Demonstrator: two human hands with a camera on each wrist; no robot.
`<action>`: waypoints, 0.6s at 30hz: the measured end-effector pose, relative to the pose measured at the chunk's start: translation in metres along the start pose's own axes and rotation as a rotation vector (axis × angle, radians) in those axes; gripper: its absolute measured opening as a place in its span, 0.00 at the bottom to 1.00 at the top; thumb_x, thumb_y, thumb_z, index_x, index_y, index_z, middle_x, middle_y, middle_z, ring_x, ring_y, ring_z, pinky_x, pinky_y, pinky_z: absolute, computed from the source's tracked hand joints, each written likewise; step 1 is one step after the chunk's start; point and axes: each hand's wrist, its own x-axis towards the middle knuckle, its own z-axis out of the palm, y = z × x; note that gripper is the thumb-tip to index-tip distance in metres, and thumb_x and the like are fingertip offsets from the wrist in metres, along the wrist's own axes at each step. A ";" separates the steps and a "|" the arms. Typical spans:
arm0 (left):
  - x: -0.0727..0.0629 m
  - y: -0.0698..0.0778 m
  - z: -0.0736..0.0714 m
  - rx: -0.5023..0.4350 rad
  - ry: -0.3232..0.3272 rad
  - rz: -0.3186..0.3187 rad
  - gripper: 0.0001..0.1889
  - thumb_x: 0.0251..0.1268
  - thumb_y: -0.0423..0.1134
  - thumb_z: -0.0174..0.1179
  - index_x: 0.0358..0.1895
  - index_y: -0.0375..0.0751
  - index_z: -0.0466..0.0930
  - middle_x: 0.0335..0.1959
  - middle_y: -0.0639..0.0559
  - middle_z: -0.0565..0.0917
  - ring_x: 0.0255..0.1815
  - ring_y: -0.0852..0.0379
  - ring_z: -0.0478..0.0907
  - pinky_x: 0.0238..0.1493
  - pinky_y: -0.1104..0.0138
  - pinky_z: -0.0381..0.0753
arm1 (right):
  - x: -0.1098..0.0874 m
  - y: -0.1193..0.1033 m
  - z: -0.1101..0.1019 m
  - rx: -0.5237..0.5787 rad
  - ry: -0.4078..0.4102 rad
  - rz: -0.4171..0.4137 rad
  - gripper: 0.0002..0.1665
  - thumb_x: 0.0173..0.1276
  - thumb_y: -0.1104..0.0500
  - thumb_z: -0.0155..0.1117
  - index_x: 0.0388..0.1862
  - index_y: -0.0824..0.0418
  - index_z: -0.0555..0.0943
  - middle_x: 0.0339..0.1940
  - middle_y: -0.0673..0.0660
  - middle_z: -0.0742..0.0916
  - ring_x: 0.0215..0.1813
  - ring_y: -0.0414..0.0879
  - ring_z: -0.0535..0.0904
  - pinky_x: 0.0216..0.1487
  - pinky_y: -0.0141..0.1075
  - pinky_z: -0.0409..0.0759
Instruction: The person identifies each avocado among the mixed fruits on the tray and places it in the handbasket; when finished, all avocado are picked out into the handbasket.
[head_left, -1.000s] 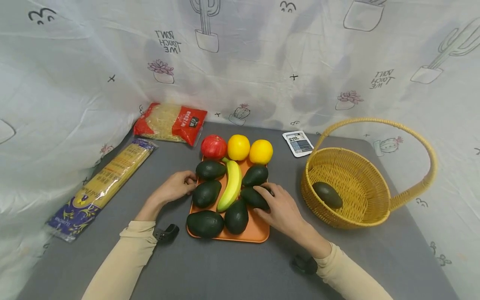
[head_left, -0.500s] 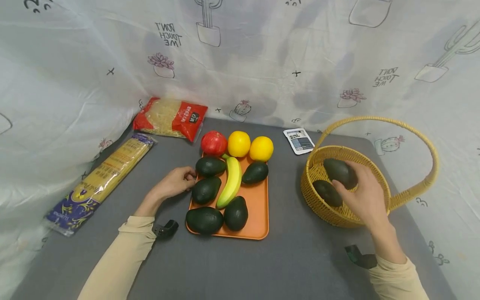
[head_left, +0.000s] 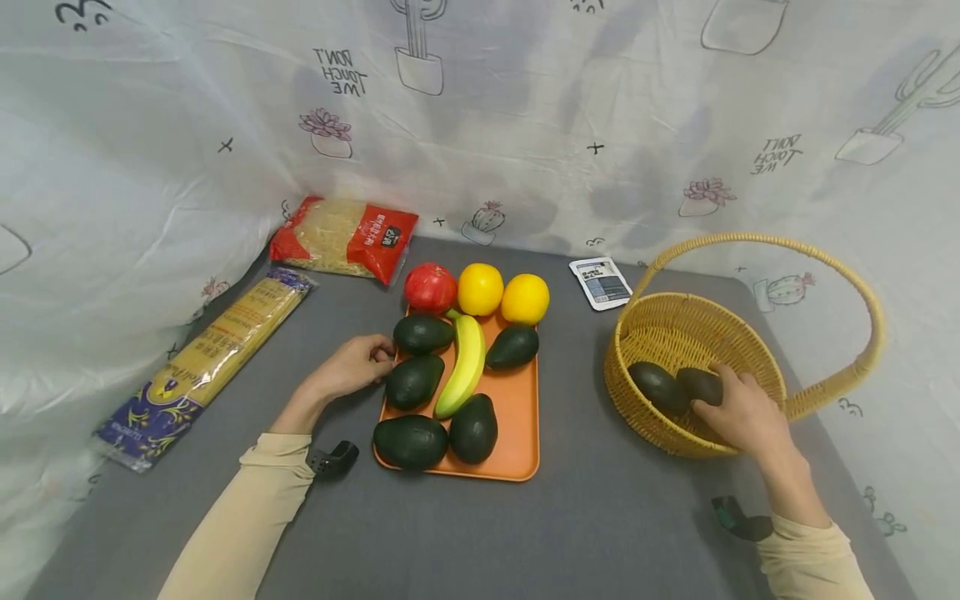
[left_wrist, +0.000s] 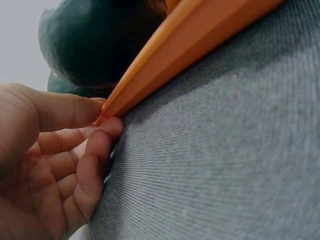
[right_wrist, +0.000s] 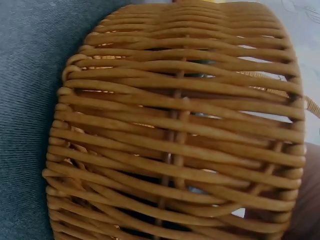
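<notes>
An orange tray [head_left: 517, 417] bears several dark green avocados [head_left: 414, 382] and a yellow banana [head_left: 461, 367]. At its left edge my left hand [head_left: 351, 368] pinches the rim, thumb above and fingertips below, as the left wrist view shows with the hand [left_wrist: 65, 145] close up. Inside the wicker basket [head_left: 637, 417], my right hand [head_left: 750, 412] grips an avocado [head_left: 699, 386] low down beside another avocado [head_left: 654, 385]. The right wrist view is filled by the basket's woven side [right_wrist: 175, 130], which hides most of that hand.
A red pomegranate [head_left: 430, 287] and two yellow round fruits [head_left: 480, 289] line the tray's far end. Behind lies a red-ended bag of pasta [head_left: 341, 237], with a spaghetti pack [head_left: 213, 367] at left. A small white packet [head_left: 602, 283] sits near the basket, whose handle [head_left: 765, 239] arches high.
My right hand has lifted an avocado from the tray's right side, carried it right and lowered it into the basket. The left hand has stayed at the tray's edge.
</notes>
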 end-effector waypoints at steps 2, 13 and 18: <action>0.000 0.000 0.001 -0.004 -0.001 -0.002 0.12 0.64 0.32 0.55 0.47 0.29 0.78 0.30 0.44 0.81 0.25 0.56 0.75 0.30 0.67 0.72 | 0.000 -0.001 0.002 0.000 -0.004 0.007 0.44 0.64 0.47 0.62 0.71 0.70 0.60 0.58 0.81 0.71 0.54 0.79 0.71 0.43 0.67 0.70; 0.004 -0.002 0.000 0.016 -0.001 0.011 0.12 0.64 0.32 0.55 0.47 0.28 0.77 0.30 0.44 0.81 0.24 0.58 0.75 0.28 0.67 0.72 | -0.018 -0.055 -0.005 0.073 0.381 -0.152 0.34 0.61 0.59 0.64 0.64 0.70 0.70 0.59 0.75 0.75 0.56 0.72 0.73 0.46 0.65 0.72; 0.002 -0.003 0.000 0.012 -0.002 0.005 0.12 0.64 0.32 0.55 0.48 0.28 0.77 0.31 0.43 0.81 0.25 0.57 0.75 0.29 0.67 0.72 | -0.024 -0.125 0.012 0.134 0.559 -0.566 0.29 0.55 0.62 0.69 0.58 0.66 0.77 0.58 0.67 0.80 0.58 0.62 0.76 0.55 0.55 0.74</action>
